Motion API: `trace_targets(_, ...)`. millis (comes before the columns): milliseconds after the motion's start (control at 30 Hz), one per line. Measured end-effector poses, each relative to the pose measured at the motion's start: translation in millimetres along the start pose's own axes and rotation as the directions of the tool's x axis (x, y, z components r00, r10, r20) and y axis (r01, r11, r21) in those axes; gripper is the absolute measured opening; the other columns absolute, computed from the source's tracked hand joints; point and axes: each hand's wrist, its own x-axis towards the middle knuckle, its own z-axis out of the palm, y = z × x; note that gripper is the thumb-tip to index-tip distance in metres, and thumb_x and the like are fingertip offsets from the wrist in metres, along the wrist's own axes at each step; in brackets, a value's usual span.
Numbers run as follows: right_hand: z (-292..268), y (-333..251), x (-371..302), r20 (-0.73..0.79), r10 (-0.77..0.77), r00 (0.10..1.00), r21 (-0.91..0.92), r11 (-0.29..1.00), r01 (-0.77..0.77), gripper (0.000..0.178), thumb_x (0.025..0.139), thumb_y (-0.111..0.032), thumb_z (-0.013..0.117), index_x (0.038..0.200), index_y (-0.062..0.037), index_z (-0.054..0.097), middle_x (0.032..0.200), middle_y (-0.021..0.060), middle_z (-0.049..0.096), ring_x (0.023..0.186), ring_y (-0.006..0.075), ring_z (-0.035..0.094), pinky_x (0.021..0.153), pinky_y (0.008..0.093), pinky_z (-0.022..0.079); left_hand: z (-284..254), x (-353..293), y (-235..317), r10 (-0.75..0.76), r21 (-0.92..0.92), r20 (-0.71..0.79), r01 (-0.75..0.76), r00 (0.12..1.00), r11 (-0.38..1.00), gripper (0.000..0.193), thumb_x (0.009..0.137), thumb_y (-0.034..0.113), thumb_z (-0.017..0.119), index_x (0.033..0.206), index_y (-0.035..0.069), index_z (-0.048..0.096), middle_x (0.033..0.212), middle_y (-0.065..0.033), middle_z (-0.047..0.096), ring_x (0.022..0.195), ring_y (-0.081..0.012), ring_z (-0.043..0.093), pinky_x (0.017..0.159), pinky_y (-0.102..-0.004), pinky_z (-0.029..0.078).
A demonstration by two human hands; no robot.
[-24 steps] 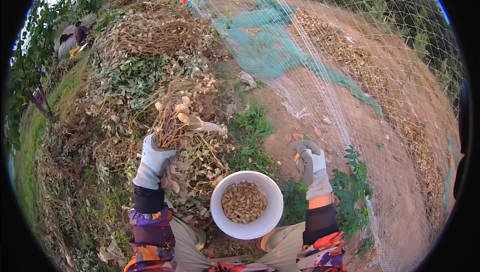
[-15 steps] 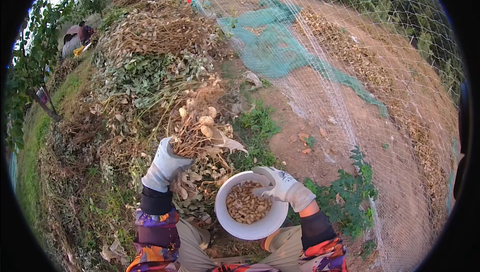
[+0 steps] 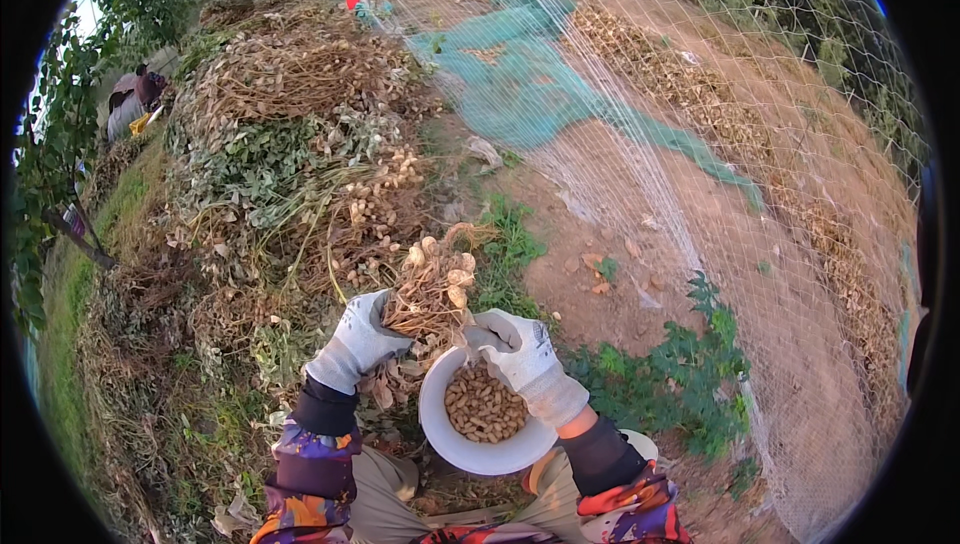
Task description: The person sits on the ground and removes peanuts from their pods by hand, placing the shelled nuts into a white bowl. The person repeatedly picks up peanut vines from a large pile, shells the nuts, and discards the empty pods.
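Observation:
My left hand [image 3: 362, 342], in a whitish work glove, grips the stems of a dried peanut plant [image 3: 425, 306]. Pale peanut pods [image 3: 458, 296] hang among its roots at the upper right of the bunch. Just beside the plant, over the far rim of a white bucket [image 3: 437, 422], is my gloved right hand [image 3: 520, 356]. Its fingers are curled together, and whatever they pinch is hidden. Loose peanuts [image 3: 487, 406] cover the bottom of the bucket, which stands between my legs.
A long heap of dried peanut plants [image 3: 300, 74] stretches ahead on the left. White netting [image 3: 690, 194] rises along the right, with green mesh [image 3: 520, 94] behind it. Leafy weeds [image 3: 670, 384] grow right of the bucket. A person [image 3: 140, 94] is far left.
My left hand has brought the peanut plant right and nearer to the bucket. My right hand has moved from above the loose peanuts up to the plant, its fingers now curled together.

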Motion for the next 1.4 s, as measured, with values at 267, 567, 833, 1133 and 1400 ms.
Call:
trace_targets(267,-11.6,-6.6,5.7,-0.154,-0.268,0.951,-0.653,0.750,0.105,0.022,0.068,-0.005,0.062,0.089,-0.0097,0.059,0.080,0.0102,0.059,0.073,0.0295,0.059,0.063,0.0370,0.048,15.1,8.3,-2.9,-0.187,-0.075,0.132,0.198,0.973,0.977,0.046,0.061,0.002,0.071,0.105,-0.003,0.058,0.095,-0.0094,0.066,0.085,-0.0126,0.061,0.079,-0.0267,0.048)
trace_targets(567,-4.2,-4.5,-4.7,0.053,-0.488,0.871,-0.748,0.559,0.358,0.034,0.064,-0.006,0.064,0.098,-0.0084,0.061,0.088,0.0094,0.061,0.080,0.0285,0.060,0.070,0.0378,0.049,25.2,19.5,-14.9,-0.165,-0.043,-0.141,0.161,0.976,0.986,0.041,0.063,0.006,0.072,0.102,-0.002,0.060,0.093,-0.0099,0.067,0.084,-0.0155,0.063,0.078,-0.0274,0.048)
trace_targets(833,34.8,0.9,-12.2,0.237,-0.495,0.836,-0.737,0.468,0.487,0.040,0.072,-0.015,0.061,0.111,-0.0077,0.054,0.084,0.0046,0.055,0.077,0.0216,0.057,0.065,0.0342,0.046,24.5,17.7,-17.9,-0.193,-0.340,-0.088,0.153,0.977,0.928,0.045,0.062,-0.002,0.070,0.105,-0.003,0.057,0.096,-0.0076,0.065,0.086,-0.0137,0.061,0.079,-0.0274,0.048)
trace_targets(1133,58.6,18.6,-41.9,0.640,-0.062,0.766,-0.694,0.382,0.610,0.035,0.079,-0.016,0.046,0.114,-0.0099,0.050,0.092,0.0076,0.056,0.081,0.0258,0.056,0.071,0.0392,0.044,15.8,26.6,-21.3,-0.208,-0.619,-0.101,0.102,0.973,0.778,0.049,0.063,-0.010,0.069,0.109,-0.004,0.053,0.098,-0.0086,0.063,0.084,-0.0143,0.062,0.073,-0.0267,0.052)
trace_targets(1400,-75.3,-18.5,17.8,-0.693,0.134,0.709,-0.717,-0.015,-0.697,0.089,0.071,-0.035,0.070,0.140,-0.0063,0.021,0.142,0.0195,0.025,0.126,0.0328,0.033,0.098,0.0440,0.034,-13.8,6.6,-8.4,-0.220,-0.557,-0.029,0.167,0.975,0.813,0.053,0.060,-0.009,0.069,0.110,-0.003,0.053,0.094,-0.0065,0.063,0.078,-0.0122,0.061,0.065,-0.0245,0.051)
